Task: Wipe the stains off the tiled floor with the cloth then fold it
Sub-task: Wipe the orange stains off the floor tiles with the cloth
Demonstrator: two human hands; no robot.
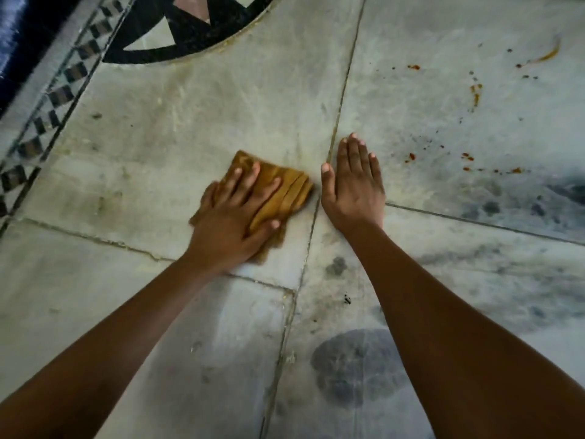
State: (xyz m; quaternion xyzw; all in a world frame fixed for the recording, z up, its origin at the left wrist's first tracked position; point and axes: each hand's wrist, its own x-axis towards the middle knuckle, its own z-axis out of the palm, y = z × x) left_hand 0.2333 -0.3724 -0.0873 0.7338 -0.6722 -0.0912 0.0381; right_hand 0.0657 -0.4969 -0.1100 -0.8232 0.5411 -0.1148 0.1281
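Note:
A mustard-brown cloth (285, 191), bunched into folds, lies on the pale tiled floor (196, 115) left of the centre grout line. My left hand (235, 217) presses flat on top of it with fingers spread, covering its left half. My right hand (354, 182) rests flat on the floor just right of the cloth, fingers straight and together, holding nothing. Orange-red stains (474, 93) dot the tile to the upper right, with more spots (468, 158) further down and a curved smear (550, 53) at the far right.
Dark grey blotches (357, 365) mark the tiles near my right forearm and at the right edge. A black-and-white inlaid circle (190, 30) sits at the top, and a checkered border strip (60, 93) runs diagonally along the left. Grout lines cross the floor.

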